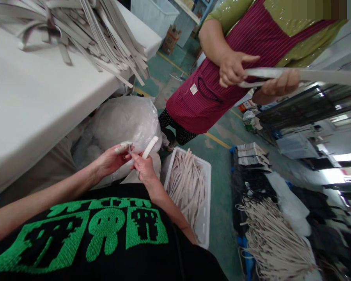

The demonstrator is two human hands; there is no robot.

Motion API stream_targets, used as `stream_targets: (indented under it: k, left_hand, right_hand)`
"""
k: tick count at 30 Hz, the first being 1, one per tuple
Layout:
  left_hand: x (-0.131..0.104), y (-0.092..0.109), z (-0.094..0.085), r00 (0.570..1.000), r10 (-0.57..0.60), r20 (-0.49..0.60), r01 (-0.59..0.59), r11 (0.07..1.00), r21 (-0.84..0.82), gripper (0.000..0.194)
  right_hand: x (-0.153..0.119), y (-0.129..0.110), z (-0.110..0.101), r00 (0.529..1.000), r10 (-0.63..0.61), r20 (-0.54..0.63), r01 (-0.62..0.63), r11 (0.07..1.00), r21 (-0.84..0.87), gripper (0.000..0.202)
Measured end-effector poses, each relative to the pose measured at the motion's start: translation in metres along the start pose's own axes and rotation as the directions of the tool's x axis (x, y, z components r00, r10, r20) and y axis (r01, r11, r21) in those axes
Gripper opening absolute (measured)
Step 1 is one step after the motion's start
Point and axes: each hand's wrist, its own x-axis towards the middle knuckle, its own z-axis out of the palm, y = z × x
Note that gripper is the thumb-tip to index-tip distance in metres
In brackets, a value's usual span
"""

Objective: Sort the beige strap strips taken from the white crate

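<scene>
My right hand (145,167) is closed around a flat off-white strip (151,146), whose free end sticks out up and to the right. Close beside it, my left hand (117,157) has its fingers bent together, with whitish coverings on some fingertips. The fingertips of both hands meet, and a thin pale bit shows between them; what the left fingers pinch is too small to make out. Below and behind the hands bulges a clear plastic bag (125,117). A white bin (208,203) holding many pale strips (187,179) stands right of my right forearm.
A white table (32,97) at left carries a heap of pale strips (105,35). Across from me a co-worker in a red striped apron (199,101) holds a long pale strip (324,76). More strips (277,234) are piled at lower right, near wrapped bundles (253,155).
</scene>
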Motion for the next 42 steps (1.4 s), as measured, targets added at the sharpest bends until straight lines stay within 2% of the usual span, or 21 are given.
stream_targets:
  k: [3, 5, 6, 7, 9, 11, 13, 17, 20, 22, 24, 26, 28, 30, 36, 42]
  left_hand:
    - [-0.001, 0.011, -0.003, 0.985, 0.106, -0.139, -0.083, 0.983, 0.162, 0.024]
    - [-0.002, 0.018, -0.006, 0.967, 0.183, -0.179, -0.122, 0.944, 0.306, 0.03]
    - [-0.002, 0.021, -0.008, 0.961, 0.214, -0.175, -0.135, 0.916, 0.379, 0.034]
    - [-0.003, 0.023, -0.009, 0.959, 0.236, -0.159, -0.144, 0.883, 0.446, 0.038]
    - [-0.003, 0.027, -0.009, 0.96, 0.255, -0.116, -0.149, 0.815, 0.56, 0.043]
    - [-0.003, 0.028, -0.008, 0.963, 0.261, -0.071, -0.157, 0.753, 0.639, 0.045]
    - [-0.003, 0.029, -0.007, 0.966, 0.257, -0.024, -0.17, 0.705, 0.688, 0.045]
    - [0.002, 0.032, -0.005, 0.961, 0.277, 0.016, -0.201, 0.653, 0.731, 0.038]
    - [0.01, 0.035, -0.006, 0.937, 0.348, -0.033, -0.22, 0.66, 0.718, 0.035]
    - [0.015, 0.036, -0.008, 0.923, 0.375, -0.087, -0.222, 0.702, 0.677, 0.038]
    - [0.016, 0.035, -0.011, 0.936, 0.325, -0.133, -0.184, 0.777, 0.602, 0.048]
    - [0.012, 0.031, -0.015, 0.972, 0.195, -0.133, -0.095, 0.839, 0.536, 0.058]
    - [0.004, 0.025, -0.02, 0.994, 0.059, -0.091, -0.001, 0.844, 0.536, 0.062]
    - [-0.004, 0.017, -0.024, 0.999, -0.013, -0.052, 0.041, 0.815, 0.578, 0.057]
    - [-0.012, -0.001, -0.027, 1.0, -0.018, -0.019, 0.026, 0.682, 0.731, 0.027]
    - [-0.017, -0.001, -0.033, 0.997, -0.074, -0.009, 0.055, 0.662, 0.747, 0.026]
  right_hand:
    - [0.006, -0.003, -0.015, 0.992, -0.039, -0.122, 0.031, 0.997, -0.068, 0.034]
    - [0.01, -0.011, -0.027, 0.976, -0.082, -0.203, 0.062, 0.993, -0.103, 0.03]
    - [0.012, -0.016, -0.032, 0.974, -0.093, -0.205, 0.07, 0.99, -0.119, 0.03]
    - [0.014, -0.021, -0.036, 0.98, -0.097, -0.176, 0.073, 0.987, -0.141, 0.031]
    - [0.015, -0.03, -0.038, 0.995, -0.094, -0.032, 0.084, 0.97, -0.228, 0.036]
    - [0.014, -0.038, -0.033, 0.99, -0.069, 0.124, 0.109, 0.93, -0.35, 0.038]
    - [0.012, -0.043, -0.024, 0.975, -0.032, 0.22, 0.13, 0.885, -0.446, 0.037]
    - [0.012, -0.037, -0.008, 0.947, 0.045, 0.318, 0.144, 0.825, -0.546, 0.027]
    - [0.013, -0.025, -0.006, 0.935, 0.073, 0.348, 0.171, 0.765, -0.62, 0.024]
    - [0.013, -0.02, -0.007, 0.933, 0.081, 0.35, 0.174, 0.752, -0.636, 0.025]
    - [0.014, -0.021, -0.006, 0.942, 0.079, 0.325, 0.149, 0.771, -0.62, 0.028]
    - [0.016, -0.026, -0.006, 0.962, 0.071, 0.264, 0.107, 0.79, -0.604, 0.027]
    - [0.021, -0.032, -0.004, 0.979, 0.065, 0.194, 0.066, 0.797, -0.601, 0.025]
    - [0.027, -0.035, -0.004, 0.987, 0.048, 0.152, 0.053, 0.799, -0.599, 0.024]
    - [0.049, -0.028, -0.002, 0.992, -0.017, 0.127, 0.093, 0.782, -0.617, 0.023]
    - [0.06, -0.028, 0.001, 0.991, -0.044, 0.126, 0.115, 0.759, -0.641, 0.026]
